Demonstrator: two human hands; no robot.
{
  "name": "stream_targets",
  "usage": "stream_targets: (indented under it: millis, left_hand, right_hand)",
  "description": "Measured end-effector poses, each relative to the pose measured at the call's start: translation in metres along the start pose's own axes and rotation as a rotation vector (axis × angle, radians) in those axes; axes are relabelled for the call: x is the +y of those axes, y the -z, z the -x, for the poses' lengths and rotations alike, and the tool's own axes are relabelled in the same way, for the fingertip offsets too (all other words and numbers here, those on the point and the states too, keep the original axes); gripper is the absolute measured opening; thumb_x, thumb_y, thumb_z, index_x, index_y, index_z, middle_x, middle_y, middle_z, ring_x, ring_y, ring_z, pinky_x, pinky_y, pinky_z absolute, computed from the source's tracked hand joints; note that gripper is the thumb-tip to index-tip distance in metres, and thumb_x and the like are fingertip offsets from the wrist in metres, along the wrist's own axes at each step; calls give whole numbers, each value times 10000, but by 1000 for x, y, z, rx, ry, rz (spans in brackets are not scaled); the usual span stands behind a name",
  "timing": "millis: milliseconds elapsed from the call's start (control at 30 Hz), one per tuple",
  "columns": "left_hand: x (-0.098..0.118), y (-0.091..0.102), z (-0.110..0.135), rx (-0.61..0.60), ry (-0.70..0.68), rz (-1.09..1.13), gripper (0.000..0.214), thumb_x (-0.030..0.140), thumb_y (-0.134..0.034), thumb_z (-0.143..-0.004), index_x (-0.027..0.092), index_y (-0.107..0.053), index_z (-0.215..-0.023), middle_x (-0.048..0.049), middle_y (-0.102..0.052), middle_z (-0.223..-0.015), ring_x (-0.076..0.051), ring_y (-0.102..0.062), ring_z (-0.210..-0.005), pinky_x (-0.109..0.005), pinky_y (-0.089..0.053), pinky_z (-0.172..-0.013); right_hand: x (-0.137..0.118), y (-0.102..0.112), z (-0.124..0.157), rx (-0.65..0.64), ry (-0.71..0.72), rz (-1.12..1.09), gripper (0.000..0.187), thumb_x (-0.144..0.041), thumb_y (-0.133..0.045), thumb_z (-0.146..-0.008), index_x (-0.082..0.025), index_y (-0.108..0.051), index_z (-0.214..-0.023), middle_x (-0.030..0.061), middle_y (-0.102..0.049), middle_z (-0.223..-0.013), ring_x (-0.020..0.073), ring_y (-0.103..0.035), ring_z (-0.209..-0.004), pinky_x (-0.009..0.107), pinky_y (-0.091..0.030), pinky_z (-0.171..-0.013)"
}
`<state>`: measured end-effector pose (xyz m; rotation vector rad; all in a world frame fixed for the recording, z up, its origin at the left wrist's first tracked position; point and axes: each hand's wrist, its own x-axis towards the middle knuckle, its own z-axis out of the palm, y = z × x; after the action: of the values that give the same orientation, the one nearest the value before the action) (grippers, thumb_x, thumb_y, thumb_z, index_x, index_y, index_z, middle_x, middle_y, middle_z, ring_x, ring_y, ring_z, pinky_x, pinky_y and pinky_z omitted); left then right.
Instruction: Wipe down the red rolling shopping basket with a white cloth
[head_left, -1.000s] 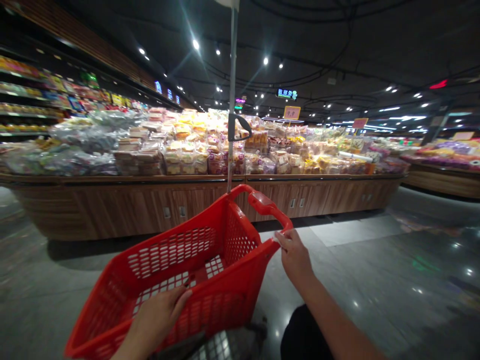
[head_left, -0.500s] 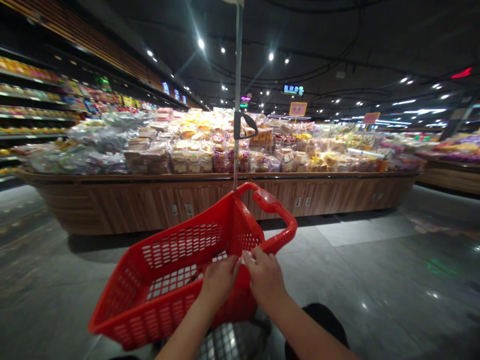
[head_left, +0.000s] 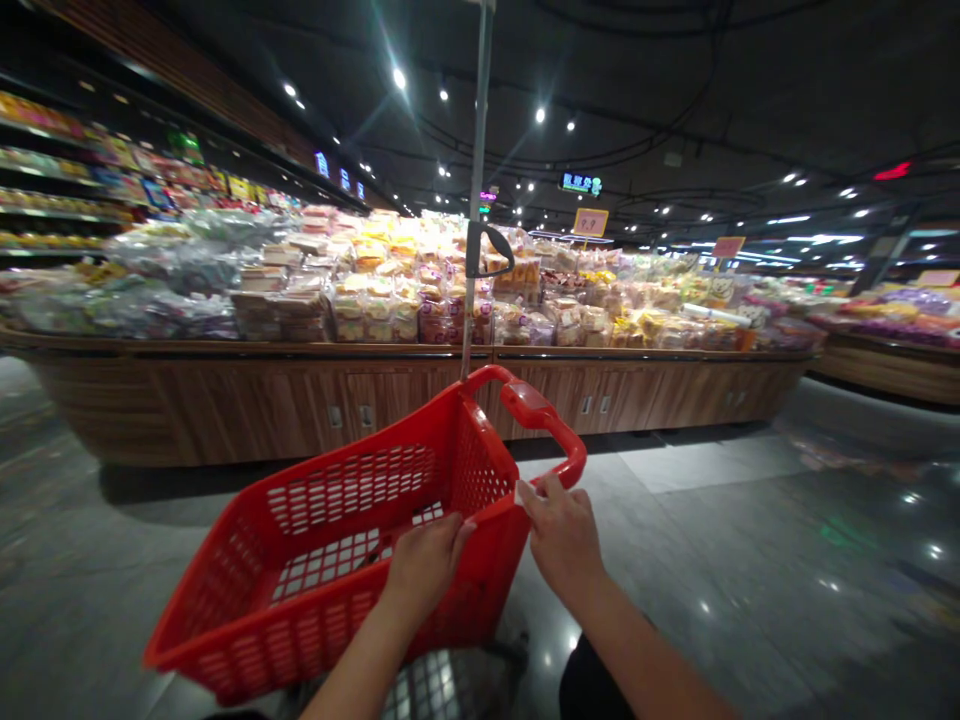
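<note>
A red plastic shopping basket [head_left: 352, 500] with a perforated mesh body sits in front of me, and its raised handle [head_left: 541, 418] arcs up at the far right. My left hand [head_left: 424, 570] lies curled over the basket's near rim. My right hand [head_left: 561, 535] is at the rim's right corner, close to the handle. Its fingers pinch a small white scrap [head_left: 520, 492], possibly paper or plastic. The basket's interior holds nothing that I can see.
A thin metal pole [head_left: 474, 180] with a black clip rises behind the basket. Beyond stands a wood-sided display island [head_left: 240, 400] piled with bagged bakery goods. Stocked shelves run along the left. Polished grey floor surrounds it, and a wire cart part [head_left: 439, 685] lies below.
My hands were together above the rim half a second ago and have now moved slightly apart. The white scrap stays in my right hand. A second ago, my hands were further apart.
</note>
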<state>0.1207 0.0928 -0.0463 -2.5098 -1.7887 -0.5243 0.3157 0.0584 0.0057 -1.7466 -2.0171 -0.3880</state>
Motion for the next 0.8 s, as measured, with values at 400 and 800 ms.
stream_targets:
  millis: [400,800]
  left_hand:
    - [-23,-5,3,27,-49,12,471,472,-201,-943,225,-596,-874,-40,-706,-828,-190,-665,-786,-262,-405,-647]
    - [-45,0,10,43,-128,56,457,454,-223,-943,219,-600,-836,-31,-696,-792,-184,-652,-753,-255,-394,-638]
  right_hand:
    - [17,12,0,32,-81,-6,422,-66,-482,-813,-279,-613,-1153,57,-589,-1008,173,-552,-890,311,-321,-744]
    - [43,26,1,137,-137,-82,424,-35,-482,-797,-282,-667,-1087,44,-559,-922,163,-545,-814,296,-333,-716]
